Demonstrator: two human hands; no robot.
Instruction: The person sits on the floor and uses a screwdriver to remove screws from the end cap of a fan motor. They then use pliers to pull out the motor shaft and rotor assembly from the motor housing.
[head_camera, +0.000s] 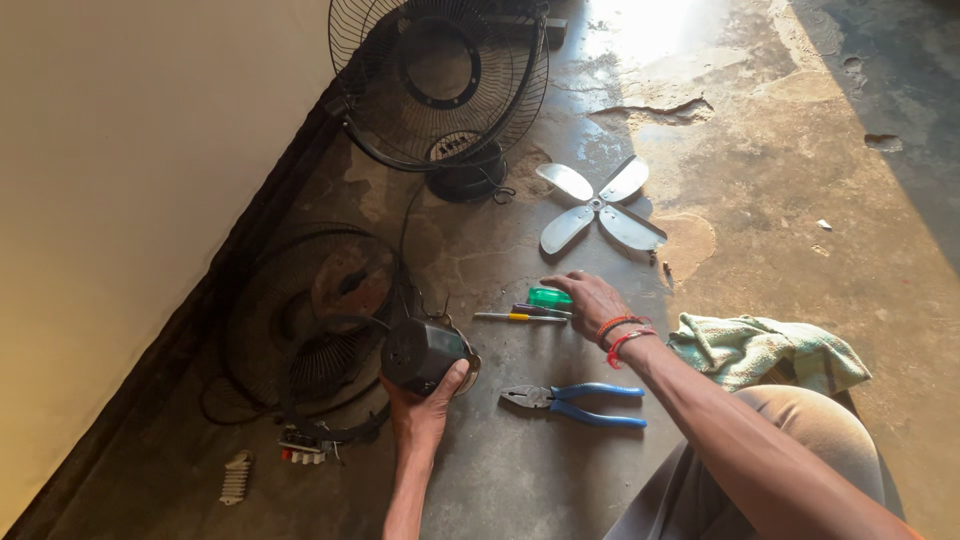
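My left hand (420, 410) grips a black fan motor housing (422, 352) from below, holding it just above the floor beside a wire fan guard (310, 320). My right hand (590, 298) reaches out over the tools on the floor, fingers resting on a green-handled screwdriver (548, 297). A thin yellow-banded screwdriver (520, 317) lies just in front of that hand. Blue-handled pliers (575, 402) lie on the floor between my two arms.
A four-blade metal fan blade (600, 205) lies on the concrete ahead. A second fan guard on a black base (440, 85) stands against the wall. A green cloth (765, 350) rests by my knee. Small white parts (236, 478) lie at lower left.
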